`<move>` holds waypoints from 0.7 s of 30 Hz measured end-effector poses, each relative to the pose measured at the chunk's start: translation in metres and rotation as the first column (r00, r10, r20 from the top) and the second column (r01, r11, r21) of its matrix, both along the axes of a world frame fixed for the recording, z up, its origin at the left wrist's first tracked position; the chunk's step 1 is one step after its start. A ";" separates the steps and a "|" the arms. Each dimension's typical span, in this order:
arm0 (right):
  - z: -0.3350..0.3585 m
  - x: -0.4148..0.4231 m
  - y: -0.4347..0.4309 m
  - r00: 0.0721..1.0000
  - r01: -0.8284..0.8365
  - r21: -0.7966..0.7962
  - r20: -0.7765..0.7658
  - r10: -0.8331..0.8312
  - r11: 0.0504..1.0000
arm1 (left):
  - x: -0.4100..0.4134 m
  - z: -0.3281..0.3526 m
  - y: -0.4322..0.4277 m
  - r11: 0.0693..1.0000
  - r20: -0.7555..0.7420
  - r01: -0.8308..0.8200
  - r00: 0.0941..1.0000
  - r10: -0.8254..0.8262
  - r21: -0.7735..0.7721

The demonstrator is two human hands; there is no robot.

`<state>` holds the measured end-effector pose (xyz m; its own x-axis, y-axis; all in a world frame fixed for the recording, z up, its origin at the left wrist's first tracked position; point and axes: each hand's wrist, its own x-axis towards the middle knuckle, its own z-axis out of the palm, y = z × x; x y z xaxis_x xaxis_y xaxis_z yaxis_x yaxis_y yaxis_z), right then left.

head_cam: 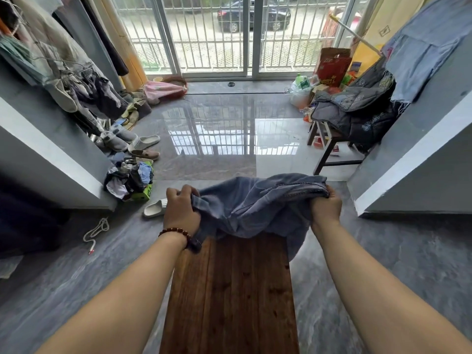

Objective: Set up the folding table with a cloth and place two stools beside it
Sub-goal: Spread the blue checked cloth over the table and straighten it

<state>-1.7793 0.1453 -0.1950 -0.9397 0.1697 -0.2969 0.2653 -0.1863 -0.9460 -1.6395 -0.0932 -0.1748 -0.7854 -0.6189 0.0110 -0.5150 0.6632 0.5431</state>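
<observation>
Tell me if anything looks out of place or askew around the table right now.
The blue cloth is bunched between the left hand and right hand, covering only the far end of the wooden table. A lone white slipper lies on the floor beside it.

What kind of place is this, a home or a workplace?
Most likely a lived-in room of a home: clothes on hangers at the left, shoes along the floor, and barred sliding glass doors facing a parked car.
</observation>
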 end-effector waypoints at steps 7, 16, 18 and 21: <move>-0.020 0.038 0.000 0.997 -0.072 0.079 0.032 0.069 0.994 | 0.020 -0.007 -0.007 0.999 0.023 -0.032 0.999 0.032 -0.024; -0.043 0.116 0.012 0.990 0.006 0.086 0.138 -0.018 0.996 | 0.086 -0.014 -0.021 0.998 0.067 0.053 0.996 -0.051 -0.024; -0.050 0.141 0.010 0.986 0.006 0.106 0.164 -0.023 0.994 | 0.108 -0.018 -0.023 0.997 0.089 0.078 0.993 -0.076 -0.014; -0.059 0.180 0.007 0.983 -0.020 0.148 0.184 -0.008 0.989 | 0.143 -0.027 -0.022 0.992 0.111 0.126 0.986 -0.128 0.018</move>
